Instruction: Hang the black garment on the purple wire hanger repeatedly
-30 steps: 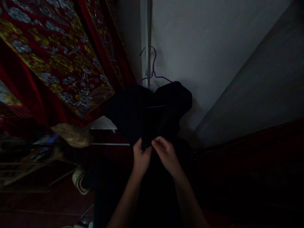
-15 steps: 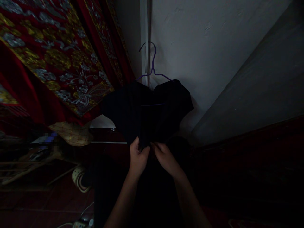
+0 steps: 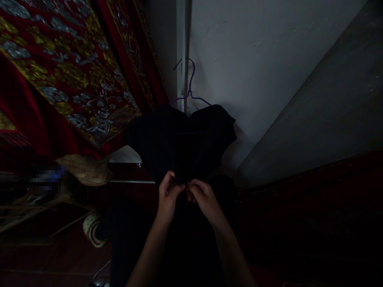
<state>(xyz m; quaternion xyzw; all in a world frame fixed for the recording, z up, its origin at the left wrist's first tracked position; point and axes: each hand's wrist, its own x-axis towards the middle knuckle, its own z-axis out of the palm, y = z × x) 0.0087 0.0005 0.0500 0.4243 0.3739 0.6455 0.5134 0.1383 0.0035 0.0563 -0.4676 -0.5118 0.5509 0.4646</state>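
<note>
A dark short-sleeved shirt (image 3: 152,135) hangs on a purple wire hanger (image 3: 191,85), its neck and front spread apart at the top. My left hand (image 3: 168,193) pinches the shirt's front edge, thumb pointing inward. Close beside it, my right hand (image 3: 202,194) has its fingers bent together at the opposite front edge. The fingertips of both hands almost meet at the middle of the shirt. In this dim light, any button or other small fastening between them cannot be made out.
A red cloth (image 3: 89,75) with gold and silver embroidery hangs at the left. A pale wall (image 3: 254,52) stands behind the hanger, with a narrow upright post (image 3: 183,44). Lower left are a checked cloth (image 3: 86,169), a pale clog (image 3: 93,229) and a thin cable (image 3: 101,269).
Both hands stay at the shirt front. My right hand's fingers have curled and turned more toward the left fingertips. The view has shifted slightly.
</note>
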